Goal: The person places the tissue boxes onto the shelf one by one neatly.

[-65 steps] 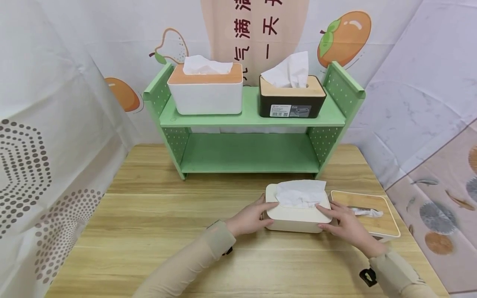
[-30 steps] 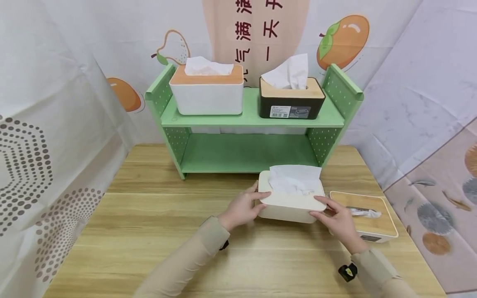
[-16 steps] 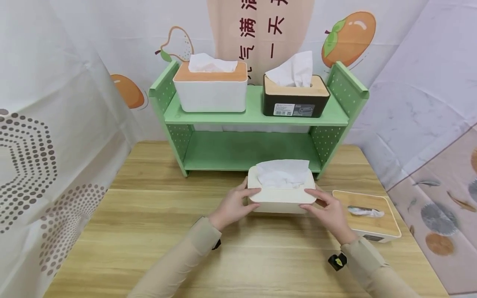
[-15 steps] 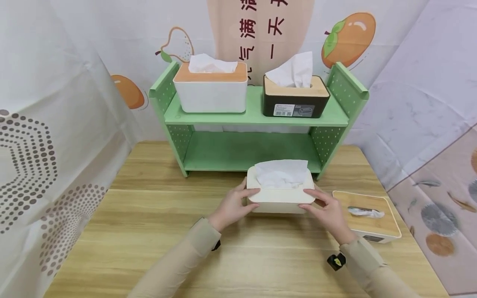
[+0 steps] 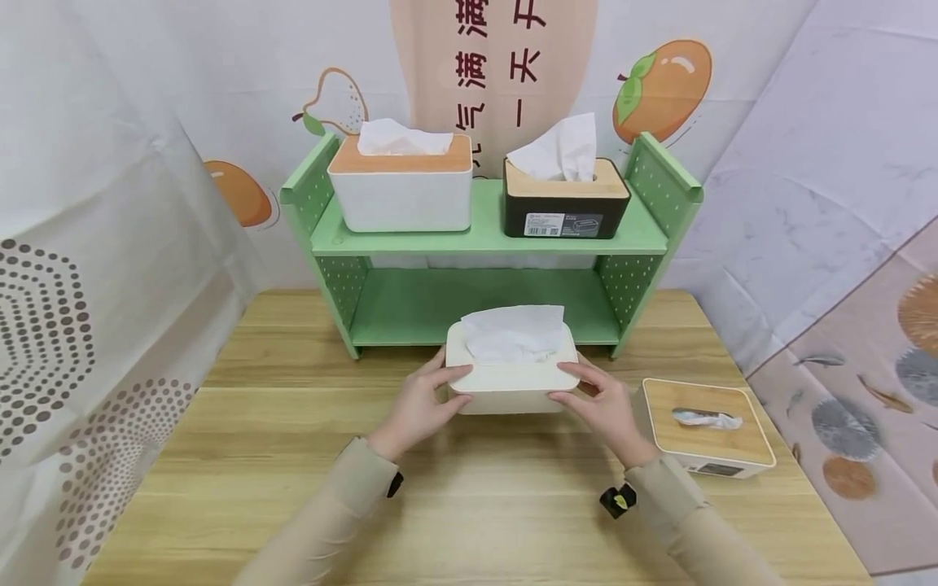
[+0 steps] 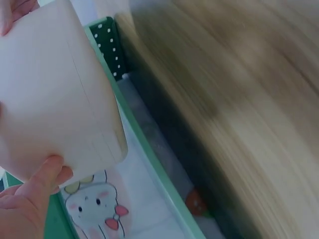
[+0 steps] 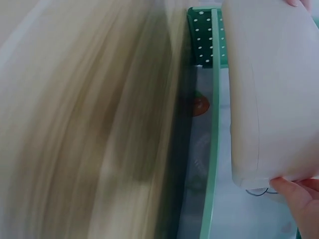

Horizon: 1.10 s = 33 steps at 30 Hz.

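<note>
A cream tissue box [image 5: 506, 378] with a white tissue [image 5: 513, 334] sticking out of its top is held between both hands, in front of the green rack's lower shelf. My left hand [image 5: 419, 405] grips its left end, thumb on the front face and fingers on the top edge and side. At the opposite end my right hand [image 5: 605, 407] grips it the same way. Seen from the left wrist, the box's smooth face [image 6: 55, 89] appears off the table, with the left thumb [image 6: 47, 177] against it. The right wrist view shows the box [image 7: 271, 94] with the right hand [image 7: 299, 199] below.
The green rack [image 5: 484, 303] stands at the back of the wooden table [image 5: 498, 505]. Its upper shelf bears a white tissue box [image 5: 406, 195] and a black tissue box [image 5: 567, 210], both wood-topped. Another white, wood-topped tissue box [image 5: 721, 423] sits on the table's right side.
Both hands have carried the cream tissue box left and toward the rack, away from the box at the right. It has risen off the table. The view has shifted slightly.
</note>
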Motion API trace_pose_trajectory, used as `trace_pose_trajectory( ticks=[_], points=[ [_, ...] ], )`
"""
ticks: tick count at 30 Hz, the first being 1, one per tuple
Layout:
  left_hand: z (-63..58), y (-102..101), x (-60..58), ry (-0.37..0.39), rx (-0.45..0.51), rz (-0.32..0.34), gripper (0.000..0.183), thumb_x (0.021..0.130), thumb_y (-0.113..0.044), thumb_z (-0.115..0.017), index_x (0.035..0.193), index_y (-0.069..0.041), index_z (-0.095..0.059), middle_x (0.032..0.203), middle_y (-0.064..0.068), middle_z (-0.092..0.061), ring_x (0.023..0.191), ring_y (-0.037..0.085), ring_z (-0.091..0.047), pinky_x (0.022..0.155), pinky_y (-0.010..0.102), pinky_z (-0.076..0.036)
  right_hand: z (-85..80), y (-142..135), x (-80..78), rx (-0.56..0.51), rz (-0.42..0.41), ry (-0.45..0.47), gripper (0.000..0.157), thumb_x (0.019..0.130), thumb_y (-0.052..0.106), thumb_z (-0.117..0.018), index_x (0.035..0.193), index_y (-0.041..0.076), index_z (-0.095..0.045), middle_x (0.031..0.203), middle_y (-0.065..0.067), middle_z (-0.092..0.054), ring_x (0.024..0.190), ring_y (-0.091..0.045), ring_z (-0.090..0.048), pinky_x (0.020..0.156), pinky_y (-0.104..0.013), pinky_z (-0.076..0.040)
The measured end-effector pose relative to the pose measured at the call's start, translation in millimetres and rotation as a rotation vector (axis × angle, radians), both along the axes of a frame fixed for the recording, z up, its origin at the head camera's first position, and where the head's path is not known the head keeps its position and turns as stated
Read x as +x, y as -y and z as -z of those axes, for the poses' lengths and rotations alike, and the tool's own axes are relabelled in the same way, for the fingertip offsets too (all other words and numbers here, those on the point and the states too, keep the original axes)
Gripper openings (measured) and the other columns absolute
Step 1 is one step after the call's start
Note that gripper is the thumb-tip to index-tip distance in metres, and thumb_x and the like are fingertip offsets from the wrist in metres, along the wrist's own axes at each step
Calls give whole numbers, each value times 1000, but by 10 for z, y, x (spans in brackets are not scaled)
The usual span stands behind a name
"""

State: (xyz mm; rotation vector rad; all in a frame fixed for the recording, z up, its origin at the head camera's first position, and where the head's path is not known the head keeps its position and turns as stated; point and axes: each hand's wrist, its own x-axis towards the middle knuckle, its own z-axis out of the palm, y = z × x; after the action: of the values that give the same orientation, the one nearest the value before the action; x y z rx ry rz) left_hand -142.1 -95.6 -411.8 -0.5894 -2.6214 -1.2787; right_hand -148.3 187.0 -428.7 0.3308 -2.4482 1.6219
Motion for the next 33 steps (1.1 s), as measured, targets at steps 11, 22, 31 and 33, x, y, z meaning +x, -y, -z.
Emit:
trace_pose_trajectory(
  ticks=[11,22,31,33],
  points=[
    [-86,249,-79,12,-5,-68,41,77,-16,-75,116,-6,-65,142,27,-37,127,36,-44,90,42,-50,-98,318,-170,-79,-35,61,46,71,14,-80,113,3,-66,136,-18,-50,133,-27,-40,98,-39,-45],
    [-77,514,-74,-8,-10,-135,39,78,-10,-74,116,-4,-64,138,26,-44,130,36,-41,97,45,-45,15,678,-330,-165,-27,117,47,67,10,-82,110,2,-68,131,-19,-54,129,-24,-46,96,-36,-47],
    [63,603,-146,-1,-25,-131,38,80,-9,-72,116,-2,-63,133,20,-52,133,35,-38,96,43,-45,93,790,-374,-180,-59,117,46,67,11,-82,109,4,-68,133,-18,-52,127,-22,-48,97,-35,-46],
    [71,625,-163,-6,-16,-130,39,80,-7,-72,117,-1,-62,138,22,-46,133,37,-37,96,43,-46,94,806,-399,-168,-74,98,46,67,14,-82,110,5,-68,133,-18,-52,127,-22,-48,97,-35,-46]
  ],
)
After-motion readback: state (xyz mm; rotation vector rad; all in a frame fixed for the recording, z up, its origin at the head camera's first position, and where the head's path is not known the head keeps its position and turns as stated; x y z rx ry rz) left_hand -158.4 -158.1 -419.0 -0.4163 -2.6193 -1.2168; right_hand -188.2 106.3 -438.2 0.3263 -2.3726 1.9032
